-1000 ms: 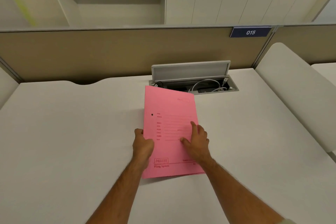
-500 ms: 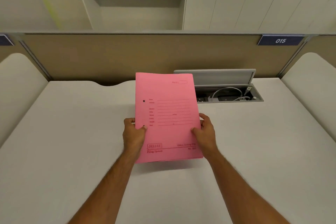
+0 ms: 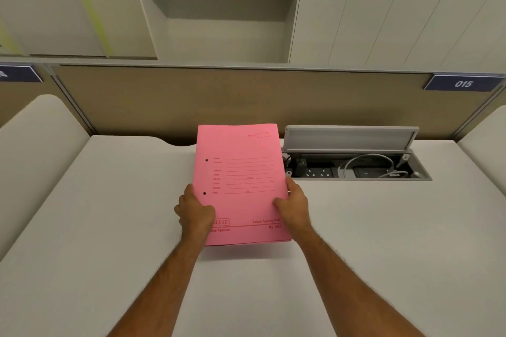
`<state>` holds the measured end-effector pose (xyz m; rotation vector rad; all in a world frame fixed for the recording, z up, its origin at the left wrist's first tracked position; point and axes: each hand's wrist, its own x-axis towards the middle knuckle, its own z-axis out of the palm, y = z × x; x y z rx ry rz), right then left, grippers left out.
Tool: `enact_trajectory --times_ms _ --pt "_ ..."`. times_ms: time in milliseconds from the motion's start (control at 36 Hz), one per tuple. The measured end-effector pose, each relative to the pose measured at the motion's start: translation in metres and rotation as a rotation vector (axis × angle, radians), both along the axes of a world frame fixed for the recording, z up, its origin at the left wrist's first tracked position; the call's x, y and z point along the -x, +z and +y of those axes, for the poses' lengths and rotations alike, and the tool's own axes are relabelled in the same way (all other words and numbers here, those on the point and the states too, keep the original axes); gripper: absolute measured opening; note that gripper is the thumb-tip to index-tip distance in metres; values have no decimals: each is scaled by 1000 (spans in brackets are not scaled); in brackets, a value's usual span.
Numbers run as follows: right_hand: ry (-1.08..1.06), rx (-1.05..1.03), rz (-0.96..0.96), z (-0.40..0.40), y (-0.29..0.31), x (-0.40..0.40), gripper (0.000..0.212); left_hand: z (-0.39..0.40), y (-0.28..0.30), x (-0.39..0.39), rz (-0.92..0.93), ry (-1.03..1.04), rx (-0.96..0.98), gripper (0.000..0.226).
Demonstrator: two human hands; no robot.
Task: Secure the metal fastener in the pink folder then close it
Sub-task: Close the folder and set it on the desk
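The pink folder (image 3: 241, 186) is closed, its printed front cover facing me, and it is held tilted up above the white desk (image 3: 109, 227). My left hand (image 3: 195, 209) grips its lower left edge. My right hand (image 3: 294, 206) grips its lower right edge. Two small dark holes show near the folder's left edge. The metal fastener is hidden inside.
An open cable box (image 3: 356, 167) with sockets and a white cable is set into the desk just right of the folder, its grey lid (image 3: 347, 138) raised. A beige partition (image 3: 246, 98) with a "015" sign (image 3: 462, 83) runs behind. Cabinets stand beyond.
The folder lay flat under both hands, then was lifted off the desk by its lower edges. It is tilted up more steeply and held higher than before; my view has shifted left.
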<state>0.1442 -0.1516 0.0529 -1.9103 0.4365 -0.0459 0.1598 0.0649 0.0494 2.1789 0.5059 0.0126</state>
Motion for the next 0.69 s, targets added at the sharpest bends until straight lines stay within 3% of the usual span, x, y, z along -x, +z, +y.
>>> enact_trajectory --times_ms 222,694 --pt "37 113 39 9 -11 -32 71 -2 -19 -27 51 -72 -58 64" --pt "63 218 200 9 -34 -58 66 -12 -45 -52 189 -119 -168 78"
